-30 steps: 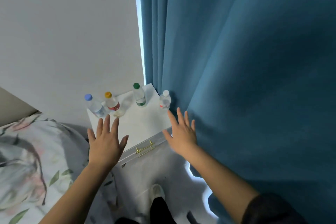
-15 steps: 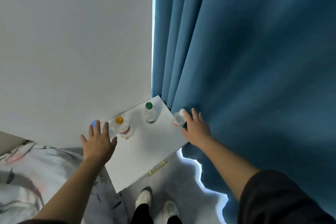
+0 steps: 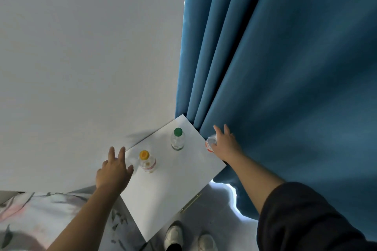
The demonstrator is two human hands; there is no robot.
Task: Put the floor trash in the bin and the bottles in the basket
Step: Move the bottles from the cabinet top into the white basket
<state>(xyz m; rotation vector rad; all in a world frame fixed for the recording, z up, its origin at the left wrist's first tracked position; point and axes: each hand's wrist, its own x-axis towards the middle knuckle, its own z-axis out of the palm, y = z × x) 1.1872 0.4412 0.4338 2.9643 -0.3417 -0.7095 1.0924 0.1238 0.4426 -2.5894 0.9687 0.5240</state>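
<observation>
On the worktop (image 3: pixel 175 185): orange-cap bottle (image 3: pixel 147 162) left, green-cap bottle (image 3: pixel 178 138) farther right — both upright.
Right edge: red-label bottle (image 3: pixel 209 145), beside the curtain (image 3: pixel 285 87).
Right grip (image 3: pixel 225 145): fingers straight, spread — against the red-label bottle.
Left grip (image 3: pixel 114 171): fingers spread, over the far-left corner, just beside the orange-cap bottle.

A white nightstand (image 3: pixel 163 199) stands between a grey wall (image 3: pixel 81 57) and a blue curtain (image 3: pixel 285 67). On it, an orange-capped bottle (image 3: pixel 147 162) stands left of a green-capped bottle (image 3: pixel 177 138). The left hand (image 3: pixel 114 173), fingers spread, hovers just left of the orange-capped one. The right hand (image 3: pixel 224 145), fingers straight, touches a red-labelled bottle (image 3: pixel 209 144) at the nightstand's right edge.
</observation>
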